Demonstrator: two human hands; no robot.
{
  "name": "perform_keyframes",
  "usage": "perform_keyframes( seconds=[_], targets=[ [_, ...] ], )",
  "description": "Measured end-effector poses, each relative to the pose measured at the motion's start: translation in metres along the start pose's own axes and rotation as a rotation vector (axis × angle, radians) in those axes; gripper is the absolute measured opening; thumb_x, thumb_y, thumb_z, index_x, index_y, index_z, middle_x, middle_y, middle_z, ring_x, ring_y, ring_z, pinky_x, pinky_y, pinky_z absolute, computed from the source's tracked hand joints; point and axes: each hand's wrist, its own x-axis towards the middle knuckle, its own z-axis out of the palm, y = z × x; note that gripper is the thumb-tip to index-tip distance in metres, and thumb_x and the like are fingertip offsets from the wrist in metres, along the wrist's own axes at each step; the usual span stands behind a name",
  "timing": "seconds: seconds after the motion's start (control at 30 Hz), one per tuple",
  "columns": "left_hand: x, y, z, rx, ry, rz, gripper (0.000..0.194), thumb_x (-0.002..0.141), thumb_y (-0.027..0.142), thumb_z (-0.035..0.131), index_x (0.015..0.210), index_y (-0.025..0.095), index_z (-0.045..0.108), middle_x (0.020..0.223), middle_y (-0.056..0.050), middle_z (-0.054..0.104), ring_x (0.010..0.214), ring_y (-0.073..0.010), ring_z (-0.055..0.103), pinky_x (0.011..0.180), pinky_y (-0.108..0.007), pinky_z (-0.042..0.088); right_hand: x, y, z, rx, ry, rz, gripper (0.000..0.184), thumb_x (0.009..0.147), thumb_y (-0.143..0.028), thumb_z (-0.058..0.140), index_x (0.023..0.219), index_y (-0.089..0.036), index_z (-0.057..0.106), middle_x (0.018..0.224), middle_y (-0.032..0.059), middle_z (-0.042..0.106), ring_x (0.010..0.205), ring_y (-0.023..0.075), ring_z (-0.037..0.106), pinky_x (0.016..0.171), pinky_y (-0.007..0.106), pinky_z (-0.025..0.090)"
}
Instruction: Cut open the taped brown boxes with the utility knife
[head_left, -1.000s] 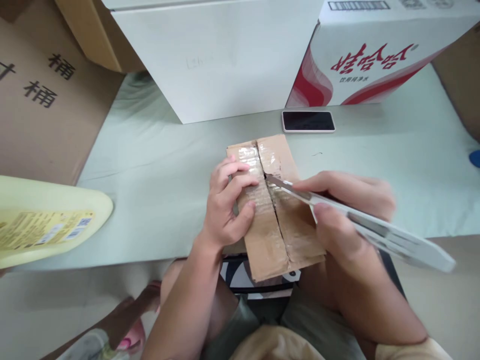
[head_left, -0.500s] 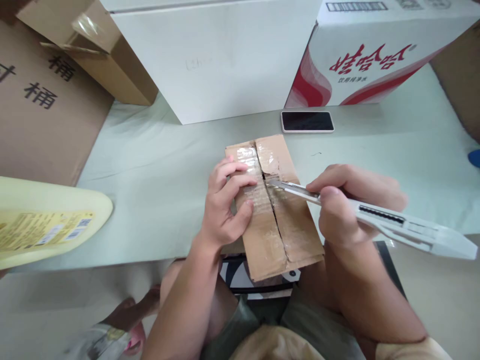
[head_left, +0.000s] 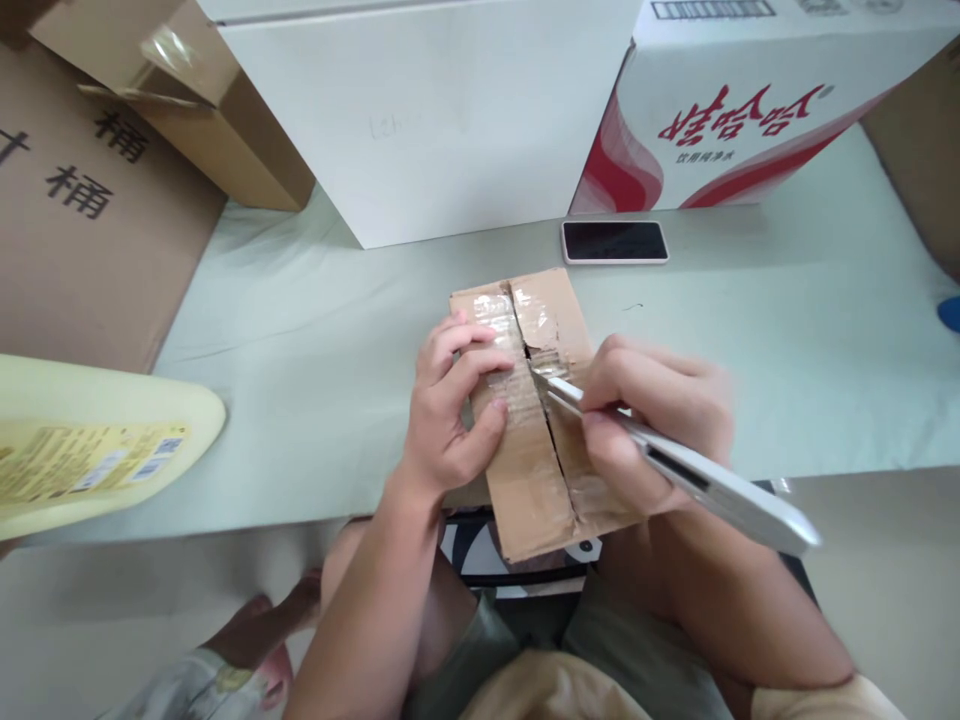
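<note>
A small brown cardboard box [head_left: 527, 470] with clear tape over its top seam lies at the near edge of the table, its near end jutting past the edge. My left hand [head_left: 457, 400] grips the box's left side, fingers and thumb bent over onto the taped top. In my right hand [head_left: 649, 420] is a white utility knife [head_left: 739, 490], its handle pointing down to the right. The blade is out, and its tip is at the seam near the middle of the box, beside a small dark gap. The right hand hides part of the box's right side.
A phone [head_left: 615, 242] lies beyond the box, before a large white box [head_left: 450, 120] and a red-and-white carton [head_left: 720, 130]. Brown cartons [head_left: 82, 230] stand at left, near a pale yellow bottle [head_left: 105, 440]. Another person's leg [head_left: 262, 630] shows at lower left.
My right hand has shifted left and turned the knife more steeply, with the blade tip now in the seam. My left hand and the box have stayed put.
</note>
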Motion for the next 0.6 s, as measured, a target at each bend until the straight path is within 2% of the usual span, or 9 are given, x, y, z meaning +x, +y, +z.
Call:
perform_keyframes(
  seconds=[0.1, 0.23, 0.33, 0.4, 0.47, 0.53, 0.6],
  targets=[
    [0.000, -0.001, 0.000, -0.002, 0.004, 0.005, 0.021, 0.098, 0.036, 0.055, 0.115, 0.028, 0.064, 0.128, -0.009, 0.063, 0.130, -0.0303, 0.059, 0.128, -0.060, 0.039, 0.000, -0.001, -0.002, 0.075, 0.056, -0.025, 0.022, 0.082, -0.020, 0.055, 0.064, -0.023, 0.042, 0.055, -0.0012, 0.043, 0.048, 0.0123, 0.036, 0.047, 0.030, 0.030],
    [0.001, 0.000, 0.001, 0.001, 0.016, 0.021, 0.020, 0.098, 0.036, 0.054, 0.114, 0.027, 0.064, 0.125, -0.009, 0.064, 0.128, -0.0283, 0.060, 0.129, -0.059, 0.039, -0.004, -0.002, -0.006, 0.224, 0.039, 0.017, 0.024, 0.080, -0.016, 0.054, 0.062, -0.022, 0.040, 0.055, -0.0025, 0.039, 0.048, 0.0115, 0.034, 0.048, 0.031, 0.027],
    [0.001, 0.001, 0.001, 0.025, 0.003, 0.001, 0.021, 0.100, 0.036, 0.053, 0.114, 0.026, 0.064, 0.126, -0.009, 0.064, 0.129, -0.0280, 0.060, 0.131, -0.058, 0.036, -0.007, 0.001, -0.007, 0.390, 0.129, 0.028, 0.023, 0.078, -0.014, 0.056, 0.060, -0.022, 0.043, 0.054, -0.0028, 0.038, 0.047, 0.0111, 0.033, 0.049, 0.031, 0.026],
    [0.001, 0.001, -0.001, 0.007, 0.003, -0.005, 0.021, 0.101, 0.036, 0.053, 0.114, 0.026, 0.065, 0.128, -0.009, 0.064, 0.130, -0.0279, 0.059, 0.132, -0.057, 0.034, -0.005, 0.005, -0.005, 0.468, 0.271, -0.001, 0.019, 0.074, -0.012, 0.055, 0.061, -0.021, 0.045, 0.053, -0.0031, 0.038, 0.045, 0.0109, 0.032, 0.048, 0.030, 0.026],
    [0.000, -0.002, -0.004, -0.026, -0.011, -0.012, 0.022, 0.102, 0.036, 0.051, 0.116, 0.026, 0.065, 0.130, -0.008, 0.063, 0.132, -0.0276, 0.057, 0.133, -0.055, 0.032, -0.001, 0.013, -0.002, 0.450, 0.513, -0.059, 0.019, 0.072, -0.009, 0.052, 0.061, -0.022, 0.043, 0.052, -0.0038, 0.034, 0.044, 0.0108, 0.029, 0.046, 0.029, 0.026],
    [-0.001, -0.008, -0.011, -0.040, -0.044, -0.071, 0.025, 0.104, 0.037, 0.048, 0.117, 0.028, 0.066, 0.134, -0.007, 0.062, 0.139, -0.0273, 0.054, 0.135, -0.053, 0.029, 0.004, 0.022, 0.001, 0.305, 0.737, -0.059, 0.018, 0.073, -0.009, 0.049, 0.061, -0.022, 0.043, 0.053, -0.0033, 0.034, 0.046, 0.0118, 0.030, 0.048, 0.029, 0.026],
    [-0.002, -0.018, -0.019, -0.054, -0.035, -0.184, 0.026, 0.103, 0.037, 0.045, 0.116, 0.028, 0.067, 0.139, -0.006, 0.060, 0.147, -0.0273, 0.047, 0.136, -0.051, 0.027, 0.006, 0.032, 0.003, 0.107, 0.819, 0.029, 0.016, 0.078, -0.012, 0.051, 0.067, -0.023, 0.050, 0.061, -0.0010, 0.045, 0.054, 0.0139, 0.044, 0.054, 0.031, 0.033]
  ],
)
